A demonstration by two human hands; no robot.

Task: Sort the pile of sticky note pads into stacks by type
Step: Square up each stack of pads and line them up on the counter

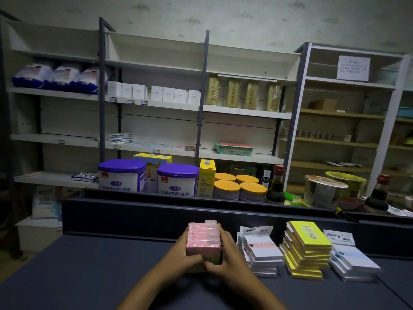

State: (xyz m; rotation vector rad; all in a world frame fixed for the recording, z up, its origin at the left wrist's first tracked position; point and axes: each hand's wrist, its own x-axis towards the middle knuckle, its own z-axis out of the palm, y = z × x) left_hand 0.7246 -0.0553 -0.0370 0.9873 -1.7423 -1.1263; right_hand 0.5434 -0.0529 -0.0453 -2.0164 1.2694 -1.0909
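- Head view, grip: the stack of pink pads (203,240) is clasped from both sides. The left hand (187,253) is pressed to its left face and the right hand (225,253) to its right face, with the thumbs meeting at the near lower edge.
- Both grips are closed on this one stack. Whether its base is resting on the worktop (89,269) or held just above it cannot be told.
- Position: the pink stack is held at the middle of the worktop, just left of the other stacks and close to the nearest of them.
- Progress: three further stacks are seen to the right, in a row. These are a white pad stack (261,251), a yellow pad stack (307,247) and a second white stack with pale blue print (353,258).
- Each stack appears to be of one type. The yellow one is slightly fanned.
- No loose pile is seen on the visible worktop, so sorting is judged nearly complete. Squaring and placing the pink stack is judged to be the step in hand.
- Surface: the worktop is dark, flat and matte, with a raised dark ledge (201,211) behind it.
- Room: a dim shop. Tins, boxes and bottles are lined up beyond the ledge, and sparsely stocked shelves (156,104) are seen along the wall.
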